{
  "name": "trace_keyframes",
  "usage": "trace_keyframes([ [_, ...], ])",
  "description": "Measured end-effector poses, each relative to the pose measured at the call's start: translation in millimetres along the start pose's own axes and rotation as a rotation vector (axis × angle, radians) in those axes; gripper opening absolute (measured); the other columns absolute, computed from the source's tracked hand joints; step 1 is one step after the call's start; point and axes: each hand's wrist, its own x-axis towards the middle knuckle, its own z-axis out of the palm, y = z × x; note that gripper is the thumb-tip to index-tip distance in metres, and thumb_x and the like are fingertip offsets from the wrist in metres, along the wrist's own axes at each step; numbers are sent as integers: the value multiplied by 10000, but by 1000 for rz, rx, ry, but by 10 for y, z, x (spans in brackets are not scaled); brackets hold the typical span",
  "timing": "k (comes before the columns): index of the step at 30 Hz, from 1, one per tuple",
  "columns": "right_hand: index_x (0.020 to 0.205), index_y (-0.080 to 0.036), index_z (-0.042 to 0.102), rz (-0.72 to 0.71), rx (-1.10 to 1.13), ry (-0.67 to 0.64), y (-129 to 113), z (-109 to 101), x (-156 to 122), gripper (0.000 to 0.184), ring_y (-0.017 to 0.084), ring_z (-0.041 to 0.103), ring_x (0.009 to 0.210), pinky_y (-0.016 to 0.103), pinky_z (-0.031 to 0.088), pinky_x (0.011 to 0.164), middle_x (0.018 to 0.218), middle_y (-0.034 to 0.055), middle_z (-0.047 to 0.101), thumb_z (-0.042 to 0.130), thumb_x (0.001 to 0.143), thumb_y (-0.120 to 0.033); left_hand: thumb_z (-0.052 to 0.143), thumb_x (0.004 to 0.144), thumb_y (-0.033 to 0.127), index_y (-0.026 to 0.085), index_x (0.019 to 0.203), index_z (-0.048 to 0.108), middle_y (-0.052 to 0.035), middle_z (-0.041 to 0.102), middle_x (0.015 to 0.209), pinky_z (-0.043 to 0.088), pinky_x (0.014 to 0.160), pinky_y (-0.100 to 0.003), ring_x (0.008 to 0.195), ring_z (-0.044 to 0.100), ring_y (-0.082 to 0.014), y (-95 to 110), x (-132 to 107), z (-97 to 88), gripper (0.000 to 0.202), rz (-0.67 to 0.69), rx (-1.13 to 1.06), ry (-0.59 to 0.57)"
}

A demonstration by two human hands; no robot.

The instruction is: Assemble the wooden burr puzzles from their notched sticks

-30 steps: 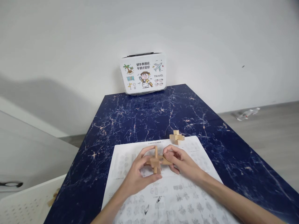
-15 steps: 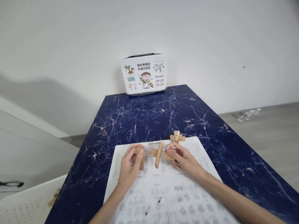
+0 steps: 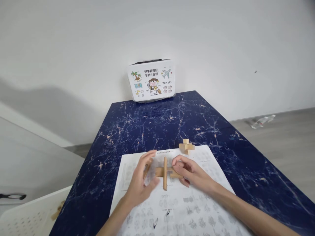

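Observation:
My right hand [image 3: 190, 172] pinches one arm of a cross of wooden puzzle bars [image 3: 164, 172], held just above the printed sheet [image 3: 187, 206]. My left hand [image 3: 140, 185] is just left of the cross, and its fingers hold a single loose wooden bar [image 3: 147, 169], which they partly hide. A small assembled wooden puzzle [image 3: 186, 146] rests at the far edge of the sheet, beyond my right hand.
The sheet of puzzle diagrams lies on a dark blue marbled table [image 3: 159, 124]. A white cartoon-printed box [image 3: 151, 80] stands against the wall at the table's far end. A white perforated basket [image 3: 27, 216] sits at lower left. A plastic bottle [image 3: 261, 120] lies on the floor at right.
My left hand pulled one bar out of the cross and away to the left, then moved back close to it. My right hand kept hold of the remaining cross.

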Motion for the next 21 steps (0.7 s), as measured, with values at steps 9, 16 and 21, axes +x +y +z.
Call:
trace_keyframes([
  [9, 1046, -237, 575, 16, -19, -60, -45, 25, -33, 336, 78, 420, 399, 232, 293, 445, 556, -112, 474, 649, 987, -560, 955, 662, 521, 372, 1596, 234, -137, 498, 1535, 346, 1195, -630, 1439, 456, -414, 1, -91, 61, 1189, -80, -142, -172],
  [16, 1047, -238, 585, 22, -24, -61, -43, 24, -25, 311, 77, 424, 407, 232, 283, 452, 575, -114, 441, 647, 995, -538, 960, 654, 467, 359, 1550, 328, -123, 537, 1472, 418, 1146, -600, 1358, 533, -396, 16, -93, 48, 1102, -78, -143, -139],
  [21, 1027, -229, 586, 13, -10, -51, -40, 38, -20, 321, 66, 372, 400, 226, 239, 432, 570, -120, 415, 653, 991, -540, 962, 641, 463, 325, 1469, 445, -126, 523, 1468, 466, 1111, -569, 1355, 529, -405, 25, -75, 53, 986, -47, -128, -112],
])
